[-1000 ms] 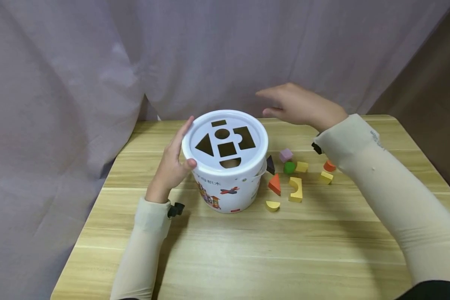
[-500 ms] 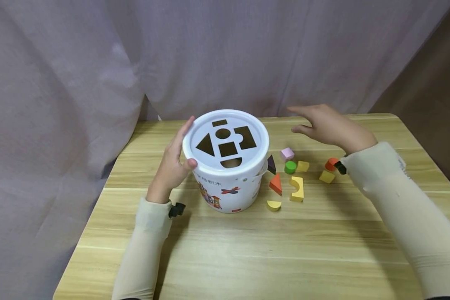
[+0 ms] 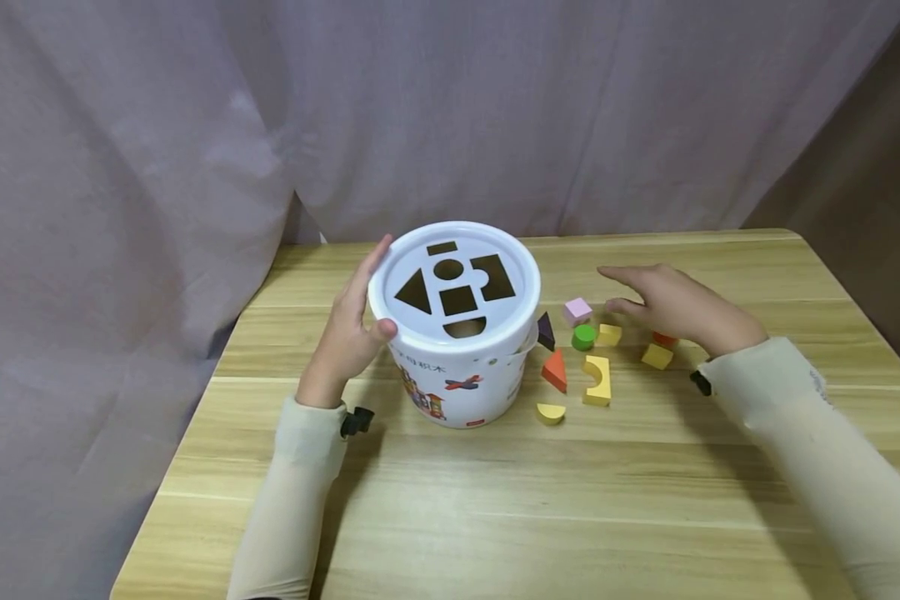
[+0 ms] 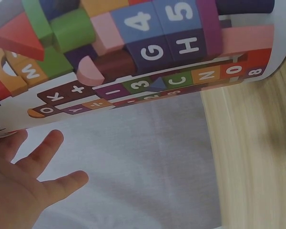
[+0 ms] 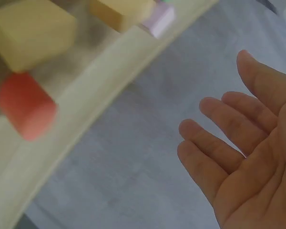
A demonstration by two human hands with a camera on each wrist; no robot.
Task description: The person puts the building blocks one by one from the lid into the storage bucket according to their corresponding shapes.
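A white bucket (image 3: 457, 379) with printed sides stands on the wooden table (image 3: 495, 517); its lid (image 3: 420, 262) has several shape cut-outs. My left hand (image 3: 351, 327) rests flat against the bucket's left side, thumb on the lid rim; in the left wrist view its fingers (image 4: 43, 162) lie straight below the printed wall (image 4: 133, 52). My right hand (image 3: 663, 302) hovers open over loose blocks to the right, above an orange-red block (image 3: 663, 339) and close to a yellow cube (image 3: 610, 335). The right wrist view shows the bare palm (image 5: 248, 157) holding nothing.
Right of the bucket lie a pink cube (image 3: 577, 311), green cylinder (image 3: 583, 337), dark purple triangle (image 3: 545, 331), orange triangle (image 3: 555, 370), yellow arch (image 3: 596, 379), yellow half-disc (image 3: 550, 412) and another yellow cube (image 3: 656, 357). A grey curtain (image 3: 195, 125) hangs behind.
My right hand has come down and to the right, from behind the bucket's top to just over the loose blocks. The left hand and bucket have stayed put.
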